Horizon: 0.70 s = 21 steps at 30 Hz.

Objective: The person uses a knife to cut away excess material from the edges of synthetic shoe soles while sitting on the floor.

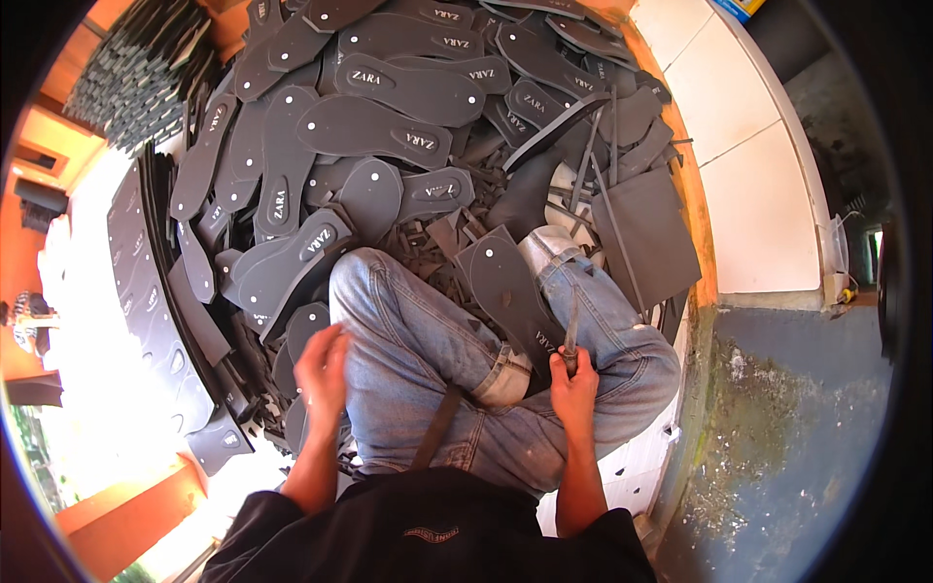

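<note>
My right hand (575,384) is closed round the handle of a knife (573,321), its narrow blade pointing up and away beside my right leg. Just left of the blade, a dark grey sandal sole (503,287) lies between my legs, its lower end running down toward my lap. My left hand (323,371) hovers at the outer side of my left knee, slightly blurred, with loosely bent fingers and nothing visible in them. Nearby on that side lie more cut soles (301,260). A thin dark strip (437,426) rests across my lap.
A large heap of dark soles (389,92) spreads ahead of me, with offcuts (418,248) among them. Large sheets (151,291) stand at the left, and stacked pieces (146,73) rise behind. A flat square sheet (646,238) lies right, near a white tiled ledge (748,194).
</note>
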{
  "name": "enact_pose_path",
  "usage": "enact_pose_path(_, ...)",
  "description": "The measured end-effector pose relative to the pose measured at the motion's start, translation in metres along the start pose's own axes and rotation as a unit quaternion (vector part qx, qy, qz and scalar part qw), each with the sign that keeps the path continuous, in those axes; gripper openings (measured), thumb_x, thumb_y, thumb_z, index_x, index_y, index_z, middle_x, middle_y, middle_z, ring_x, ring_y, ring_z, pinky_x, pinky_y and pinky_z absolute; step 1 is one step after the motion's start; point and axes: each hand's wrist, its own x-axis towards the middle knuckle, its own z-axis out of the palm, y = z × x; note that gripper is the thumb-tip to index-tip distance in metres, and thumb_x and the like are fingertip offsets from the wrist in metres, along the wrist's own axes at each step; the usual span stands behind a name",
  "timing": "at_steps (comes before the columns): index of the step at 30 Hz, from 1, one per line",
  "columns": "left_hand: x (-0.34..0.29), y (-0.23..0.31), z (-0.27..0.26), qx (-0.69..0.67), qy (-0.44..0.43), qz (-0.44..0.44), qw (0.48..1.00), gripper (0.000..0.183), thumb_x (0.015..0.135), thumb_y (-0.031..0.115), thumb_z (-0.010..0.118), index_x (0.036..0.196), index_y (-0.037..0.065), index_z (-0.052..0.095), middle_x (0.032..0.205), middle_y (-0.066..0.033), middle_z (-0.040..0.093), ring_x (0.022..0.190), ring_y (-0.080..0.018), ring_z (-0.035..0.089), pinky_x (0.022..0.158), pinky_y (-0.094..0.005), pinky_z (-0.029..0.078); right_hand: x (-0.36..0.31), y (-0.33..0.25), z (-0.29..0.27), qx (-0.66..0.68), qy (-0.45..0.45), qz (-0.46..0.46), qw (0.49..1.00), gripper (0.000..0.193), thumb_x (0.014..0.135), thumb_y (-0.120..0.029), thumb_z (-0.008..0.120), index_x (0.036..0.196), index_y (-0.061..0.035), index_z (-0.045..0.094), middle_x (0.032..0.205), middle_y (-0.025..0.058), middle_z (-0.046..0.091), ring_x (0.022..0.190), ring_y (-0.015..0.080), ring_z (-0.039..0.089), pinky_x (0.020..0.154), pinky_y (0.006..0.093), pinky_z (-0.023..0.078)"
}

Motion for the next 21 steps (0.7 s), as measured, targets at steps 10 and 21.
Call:
enact_pose_path(10, 0.105, 0.028, 0.177, 0.222, -0.222, 0.217, 0.924, 0.055, 0.070, 0.035, 0.074, 0.110, 0.002, 0.056, 0.104, -0.0151, 0.059, 0.099, -0.0316, 0.056, 0.084, -0.0406, 0.045, -0.015, 0.001, 0.010, 0.042, 0.054, -0.044, 0.997, 0.017, 0.083, -0.011, 0.063, 0.090, 0.0024, 0.056, 0.067, 0.0110, 0.056, 0.058, 0.0166, 0.052, 0.058, 0.0304, 0.043)
enact_pose_path(21, 0.142, 0.056, 0.087, -0.359, -0.196, 0.010, 0.913, 0.019, 0.082, 0.007, 0.066, 0.099, 0.003, 0.062, 0.086, -0.0062, 0.065, 0.076, -0.0126, 0.062, 0.072, -0.0264, 0.050, -0.023, -0.007, 0.001, 0.247, 0.020, 0.060, 0.967, 0.016, 0.091, -0.015, 0.057, 0.096, -0.0013, 0.051, 0.065, 0.0003, 0.050, 0.052, 0.0074, 0.044, 0.048, 0.0240, 0.038)
